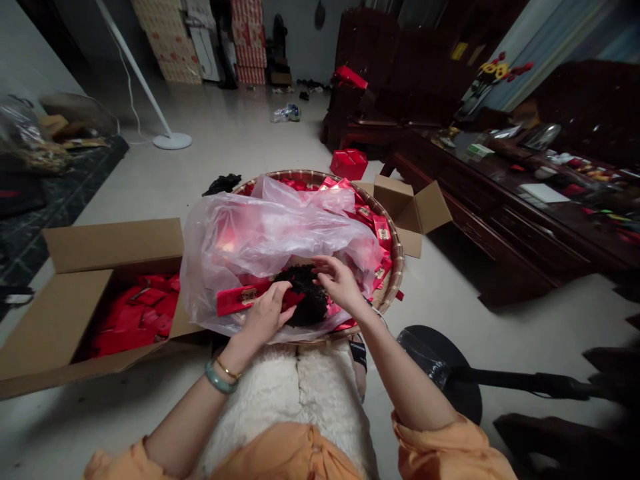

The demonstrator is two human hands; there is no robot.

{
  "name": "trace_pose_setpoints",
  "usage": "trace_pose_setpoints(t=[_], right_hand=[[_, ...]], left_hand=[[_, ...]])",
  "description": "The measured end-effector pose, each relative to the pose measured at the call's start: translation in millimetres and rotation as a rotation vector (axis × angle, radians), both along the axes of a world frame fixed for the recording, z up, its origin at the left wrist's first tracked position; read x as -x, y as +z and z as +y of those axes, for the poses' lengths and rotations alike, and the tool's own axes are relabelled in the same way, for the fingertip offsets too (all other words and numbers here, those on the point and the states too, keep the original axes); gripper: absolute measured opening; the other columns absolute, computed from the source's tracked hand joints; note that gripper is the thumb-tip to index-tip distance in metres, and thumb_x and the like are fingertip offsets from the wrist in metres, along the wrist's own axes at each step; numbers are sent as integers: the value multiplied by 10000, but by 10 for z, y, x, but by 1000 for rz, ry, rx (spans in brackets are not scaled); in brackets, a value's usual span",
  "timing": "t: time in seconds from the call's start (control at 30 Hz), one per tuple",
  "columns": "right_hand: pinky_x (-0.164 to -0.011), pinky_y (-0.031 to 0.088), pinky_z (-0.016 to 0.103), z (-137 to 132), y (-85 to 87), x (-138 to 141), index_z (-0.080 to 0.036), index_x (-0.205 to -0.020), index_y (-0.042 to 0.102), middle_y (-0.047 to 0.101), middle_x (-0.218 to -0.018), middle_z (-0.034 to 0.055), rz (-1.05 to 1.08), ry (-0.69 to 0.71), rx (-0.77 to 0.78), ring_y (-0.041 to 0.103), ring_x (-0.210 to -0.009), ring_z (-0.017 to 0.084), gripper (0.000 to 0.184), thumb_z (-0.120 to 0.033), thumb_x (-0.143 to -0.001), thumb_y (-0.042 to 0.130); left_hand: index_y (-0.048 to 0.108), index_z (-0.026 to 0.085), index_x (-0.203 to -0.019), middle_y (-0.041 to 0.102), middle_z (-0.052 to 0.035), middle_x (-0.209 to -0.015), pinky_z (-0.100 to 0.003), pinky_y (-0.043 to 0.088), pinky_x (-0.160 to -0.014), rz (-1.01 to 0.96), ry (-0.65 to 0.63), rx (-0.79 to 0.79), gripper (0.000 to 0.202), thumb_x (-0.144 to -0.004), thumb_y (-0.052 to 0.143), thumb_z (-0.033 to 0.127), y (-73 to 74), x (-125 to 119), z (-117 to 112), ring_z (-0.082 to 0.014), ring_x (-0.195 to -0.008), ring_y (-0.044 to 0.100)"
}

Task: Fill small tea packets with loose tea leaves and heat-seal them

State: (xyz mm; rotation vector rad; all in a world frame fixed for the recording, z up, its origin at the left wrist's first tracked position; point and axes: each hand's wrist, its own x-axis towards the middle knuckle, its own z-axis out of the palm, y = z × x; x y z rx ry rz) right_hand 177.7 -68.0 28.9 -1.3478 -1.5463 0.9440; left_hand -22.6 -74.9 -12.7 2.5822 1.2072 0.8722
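My left hand (267, 310) is closed round a red packet (235, 300) with a pale label, held level over the front of a round woven basket (397, 267). The packet's right end reaches past my fingers to a heap of dark, shredded, leaf-like stuff (310, 310). Over that heap's right side is my right hand (340, 283), its fingers bent and a little apart, with nothing visible in them. A crumpled clear plastic bag (280, 233) spreads across the basket around the heap. Many more red packets (383, 233) lie under and beside the bag.
At the left stands an open cardboard box (115, 243) holding many red packets. Another open box (435, 207) sits behind the basket's right edge. A red box (349, 163) rests on the floor beyond. A black round stand base (450, 393) is at the right, near the dark wooden table (500, 207).
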Motion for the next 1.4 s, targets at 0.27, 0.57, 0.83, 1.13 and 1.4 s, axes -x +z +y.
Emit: trace_pose_setpoints(t=[0.27,0.57,0.83,1.13,1.4], right_hand=[[-945,428,358,-66,-508,63,-169,-1298,468,487,-1294,144,-672,176,66,521,-1139,232,568,-136,-750,613],[-762,417,266,22,-649,106,-161,-928,599,548,-905,49,-741,122,121,549,-852,165,181,-100,-760,567],[-760,423,273,-49,-670,96,-169,-974,601,564,-953,55,-651,123,89,555,-845,159,262,-106,-720,619],[-500,421,201,-28,-187,-83,-144,-837,648,651,-695,12,-30,-75,101,552,-544,108,181,-256,-714,577],[-656,523,229,-127,184,193,-177,-1048,649,687,-878,32,85,77,65,633,-690,111,366,-206,-684,621]], left_hand=[[383,185,-1173,622,-98,-1043,-316,542,-707,46,18,-44,507,-752,667,177,14,9,-6,-225,-871,659],[383,194,-1199,627,-99,-1065,-324,537,-727,36,28,-10,485,-780,628,189,-16,40,-3,-229,-906,658],[380,200,-1201,618,-101,-1092,-328,537,-731,38,28,-6,486,-784,629,191,-11,27,-9,-232,-920,654],[386,189,-1191,623,-104,-1081,-330,538,-736,47,32,-24,486,-780,646,200,15,31,-23,-230,-905,657],[384,185,-1204,628,-118,-1082,-336,543,-729,47,43,-30,516,-762,649,168,12,35,-38,-242,-903,664]])
